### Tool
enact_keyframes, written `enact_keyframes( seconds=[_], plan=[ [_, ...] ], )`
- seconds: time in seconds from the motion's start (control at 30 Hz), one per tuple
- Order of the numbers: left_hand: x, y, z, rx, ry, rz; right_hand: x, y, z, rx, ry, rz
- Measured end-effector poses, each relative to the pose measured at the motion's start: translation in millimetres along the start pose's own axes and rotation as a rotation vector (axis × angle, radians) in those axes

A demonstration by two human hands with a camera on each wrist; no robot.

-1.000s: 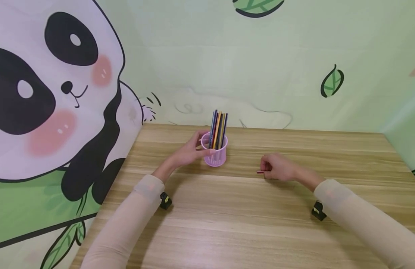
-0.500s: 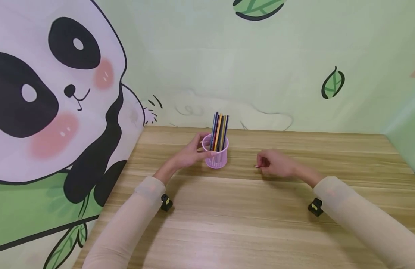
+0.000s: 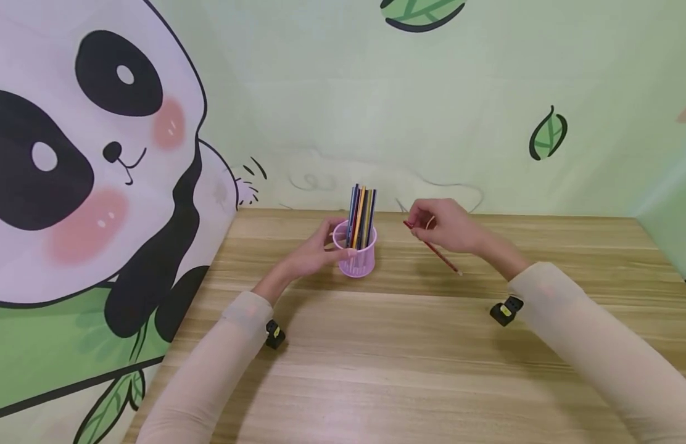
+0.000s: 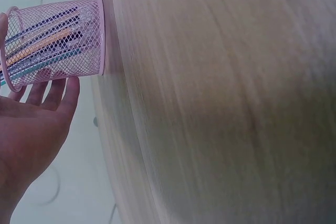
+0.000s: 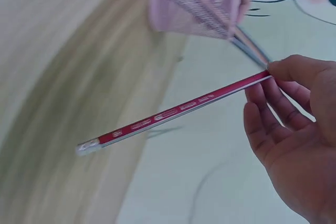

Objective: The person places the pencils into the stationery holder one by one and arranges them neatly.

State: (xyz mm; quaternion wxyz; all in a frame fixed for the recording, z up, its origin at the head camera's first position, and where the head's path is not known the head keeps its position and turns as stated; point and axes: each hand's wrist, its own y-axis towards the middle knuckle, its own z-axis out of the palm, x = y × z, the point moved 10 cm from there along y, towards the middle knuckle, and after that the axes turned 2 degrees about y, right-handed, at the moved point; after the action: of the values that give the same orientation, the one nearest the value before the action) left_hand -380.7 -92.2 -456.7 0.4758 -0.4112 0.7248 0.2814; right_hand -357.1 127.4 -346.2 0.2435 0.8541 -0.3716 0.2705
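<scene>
A pink mesh pencil cup [image 3: 358, 265] stands upright on the table, with several pencils [image 3: 362, 216] leaning in it. My left hand [image 3: 309, 256] holds the cup from its left side, thumb at the front near the rim and fingers behind. In the left wrist view, those fingers [image 4: 64, 97] lie along the mesh wall of the cup [image 4: 94, 30]. To the right of the cup, my right hand [image 3: 447, 225] pinches a red pencil [image 3: 442, 255] near one end, above the table. The right wrist view shows the pencil's pale eraser end [image 5: 89, 146] pointing away from the hand.
The wooden table [image 3: 343, 357] meets a pale green wall [image 3: 471, 123] close behind the cup. A panda picture [image 3: 137, 154] covers the left side of the wall. A small black device [image 3: 274, 334] sits under the left wrist, another [image 3: 506, 311] under the right.
My right hand has risen from the tabletop and moved back and left, lifting the red pencil, which now slants with most of its length showing. The left hand and the cup keep their place.
</scene>
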Motion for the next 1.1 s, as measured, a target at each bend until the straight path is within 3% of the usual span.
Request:
enact_keyframes(
  seconds=[0.23,0.5,1.1],
  plan=[
    [2.5,0.7,0.8,0.000,-0.015,0.005,40.0,24.4,-21.0,-0.103,0.056,-0.052],
    [1.4,1.6,0.8,-0.005,-0.018,0.025,69.3,41.4,-28.0,-0.144,0.101,-0.079],
    [4.5,3.8,1.1,0.001,-0.006,0.010,90.0,48.9,-43.8,-0.252,0.127,-0.128]
  ],
)
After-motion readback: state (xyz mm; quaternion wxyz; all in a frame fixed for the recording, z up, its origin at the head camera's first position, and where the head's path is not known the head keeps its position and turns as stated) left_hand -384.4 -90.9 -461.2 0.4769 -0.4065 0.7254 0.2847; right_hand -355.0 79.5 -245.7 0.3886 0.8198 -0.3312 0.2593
